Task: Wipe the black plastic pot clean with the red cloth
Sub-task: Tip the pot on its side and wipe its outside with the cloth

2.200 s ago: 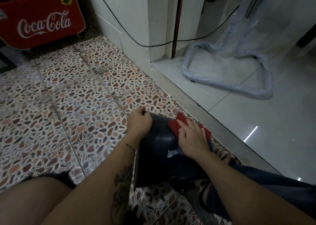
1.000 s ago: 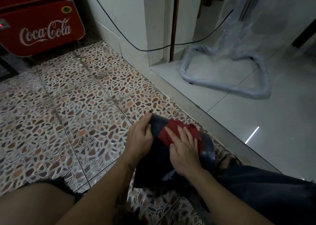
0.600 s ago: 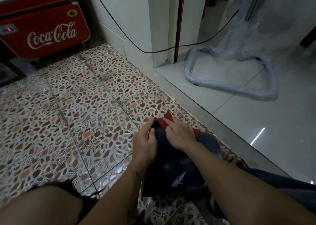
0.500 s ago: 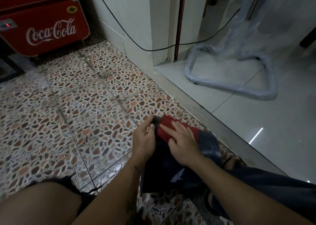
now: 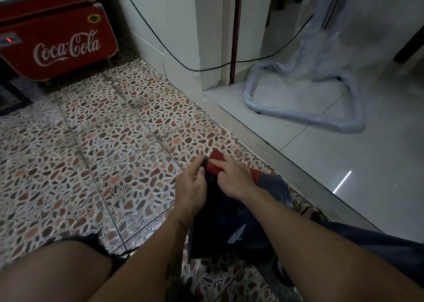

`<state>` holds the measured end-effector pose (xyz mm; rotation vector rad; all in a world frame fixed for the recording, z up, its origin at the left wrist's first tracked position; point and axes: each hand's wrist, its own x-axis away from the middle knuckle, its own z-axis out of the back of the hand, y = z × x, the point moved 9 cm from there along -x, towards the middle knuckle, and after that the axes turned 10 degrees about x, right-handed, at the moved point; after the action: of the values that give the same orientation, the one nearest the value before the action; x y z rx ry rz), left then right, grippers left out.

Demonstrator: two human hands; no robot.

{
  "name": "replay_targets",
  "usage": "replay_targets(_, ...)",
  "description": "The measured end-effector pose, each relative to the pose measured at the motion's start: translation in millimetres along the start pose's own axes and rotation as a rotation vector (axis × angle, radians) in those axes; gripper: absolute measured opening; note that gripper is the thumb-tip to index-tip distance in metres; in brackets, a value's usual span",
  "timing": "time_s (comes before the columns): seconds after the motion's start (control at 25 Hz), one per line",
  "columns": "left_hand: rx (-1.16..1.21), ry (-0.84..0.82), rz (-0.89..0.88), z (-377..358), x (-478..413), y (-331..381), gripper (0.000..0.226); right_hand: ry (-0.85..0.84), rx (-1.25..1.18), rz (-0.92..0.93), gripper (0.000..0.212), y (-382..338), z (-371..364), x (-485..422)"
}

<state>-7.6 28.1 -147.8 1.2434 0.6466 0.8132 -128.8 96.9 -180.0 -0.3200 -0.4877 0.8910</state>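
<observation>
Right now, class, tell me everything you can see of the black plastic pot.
The black plastic pot looks dark, smooth and slightly glossy, with a pale scuff low on its side. It lies tilted between the person's legs, above the pebble-patterned floor. The left hand grips its far edge; the right hand presses the red cloth onto it.

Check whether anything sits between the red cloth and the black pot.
Nothing visible does. The right hand presses the red cloth directly against the far end of the black pot, while the left hand steadies the pot beside it.
</observation>
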Motion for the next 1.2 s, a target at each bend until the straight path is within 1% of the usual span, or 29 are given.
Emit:
replay_targets(0.08,0.068,0.017,0.037,1,-2,-10,0.038,0.031,-0.031,0.074,0.064,-2,1,14)
replay_targets(0.2,0.081,0.025,0.062,0,-5,-14,0.04,0.069,-0.067,0.158,0.069,19,11,50)
replay_targets(0.24,0.075,0.026,0.064,0,-6,-13,0.039,0.065,-0.047,0.141,0.068,32,14,51)
replay_targets(0.32,0.055,0.027,0.055,-1,-7,-9,0.038,0.019,0.007,0.014,0.066,51,14,32)
replay_targets(0.4,0.026,0.029,0.049,-1,-8,-6,0.038,-0.033,0.006,-0.111,0.065,43,10,5)
replay_targets(0.44,0.025,0.026,0.052,-1,-9,-7,0.038,-0.036,-0.012,-0.129,0.063,29,9,-4)
replay_targets(0.52,0.052,0.016,0.066,-2,-10,-9,0.038,0.011,-0.026,-0.065,0.06,0,3,-3)
replay_targets(0.6,0.085,0.024,0.098,0,-12,-13,0.038,0.067,-0.024,0.071,0.063,-16,-2,25)
replay_targets(0.68,0.087,0.025,0.101,0,-14,-15,0.038,0.115,-0.028,0.182,0.068,-10,-2,61)
replay_targets(0.72,0.084,0.021,0.098,-1,-15,-15,0.038,0.119,-0.028,0.203,0.069,0,0,70)
replay_targets(0.8,0.079,0.014,0.106,-3,-14,-14,0.039,0.115,-0.014,0.167,0.068,15,7,67)
replay_targets(0.96,0.064,0.006,0.104,-6,-14,-14,0.048,0.023,-0.01,-0.104,0.061,0,10,22)
replay_targets(1.0,0.067,0.005,0.106,-5,-14,-15,0.048,0.016,-0.015,-0.127,0.061,-7,9,18)
replay_targets(1.04,0.072,0.006,0.111,-5,-14,-17,0.048,0.029,-0.01,-0.105,0.061,-11,7,20)
replay_targets(1.12,0.071,0.009,0.115,-3,-17,-20,0.045,0.095,-0.008,0.042,0.065,-8,0,47)
replay_targets(1.2,0.054,0.007,0.114,-3,-21,-21,0.043,0.135,-0.008,0.176,0.067,14,-3,84)
